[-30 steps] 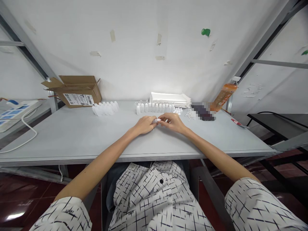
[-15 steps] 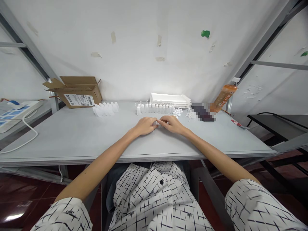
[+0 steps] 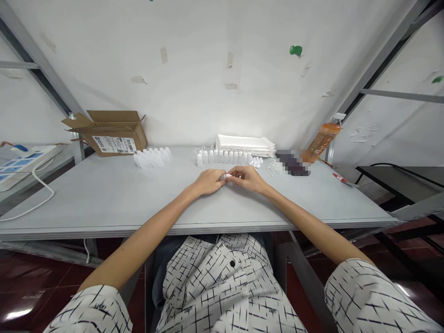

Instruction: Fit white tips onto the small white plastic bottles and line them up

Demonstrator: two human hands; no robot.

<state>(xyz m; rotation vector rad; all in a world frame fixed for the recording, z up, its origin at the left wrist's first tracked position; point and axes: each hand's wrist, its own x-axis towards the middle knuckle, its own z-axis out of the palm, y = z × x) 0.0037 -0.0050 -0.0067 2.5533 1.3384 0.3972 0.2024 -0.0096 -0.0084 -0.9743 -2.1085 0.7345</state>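
My left hand (image 3: 209, 181) is closed around a small white plastic bottle (image 3: 224, 176), most of it hidden by the fingers. Thumb and fingers of my right hand (image 3: 248, 178) pinch the white cap (image 3: 228, 175) at the bottle's end. Both hands meet low over the grey table. Just beyond them stands a row of small white bottles (image 3: 225, 157), several with thin loops at the top. A small heap of white caps (image 3: 255, 162) lies right of the row, and thin white loops (image 3: 273, 165) lie farther right.
More translucent bottles (image 3: 152, 158) stand grouped at the left, before an open cardboard box (image 3: 116, 136). White flat packs (image 3: 244, 144) are stacked against the wall. A blurred dark item (image 3: 294, 164) and an orange drink bottle (image 3: 322, 141) are at the right. A power strip (image 3: 29, 164) sits far left.
The fingers of my right hand have shifted slightly around the cap, and more of the white piece shows between my hands. My left hand stays in nearly the same place.
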